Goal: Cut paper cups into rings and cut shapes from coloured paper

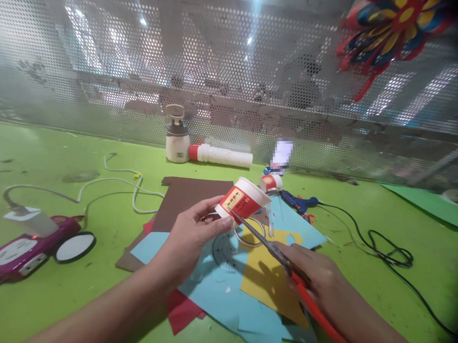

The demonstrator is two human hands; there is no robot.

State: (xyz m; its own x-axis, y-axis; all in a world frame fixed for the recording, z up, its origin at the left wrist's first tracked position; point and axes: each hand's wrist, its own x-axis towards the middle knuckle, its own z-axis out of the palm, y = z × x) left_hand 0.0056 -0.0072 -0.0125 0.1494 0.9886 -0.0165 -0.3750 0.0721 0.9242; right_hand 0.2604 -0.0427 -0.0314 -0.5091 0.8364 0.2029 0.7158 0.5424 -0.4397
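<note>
My left hand (pixel 195 223) is closed around the lower part of a red and white paper cup (pixel 248 200), which is tilted with its rim toward the upper right. In my right hand (pixel 315 271) is a pair of scissors (pixel 263 239) with orange handles. The blades point up and left, and their tips meet the cup's side near its base. Below the hands lie light blue paper (pixel 206 287), a yellow sheet (pixel 268 280), a clear protractor (pixel 223 251) and a roll of tape (pixel 251 236).
Behind are another paper cup (pixel 270 182), a blue glue gun (pixel 298 201) with a black cord, and brown card (pixel 196 200). A spray bottle (pixel 178 143) and white tube (pixel 226 156) stand by the perforated screen. A purple power strip (pixel 32 251) lies left, green paper (pixel 425 204) right.
</note>
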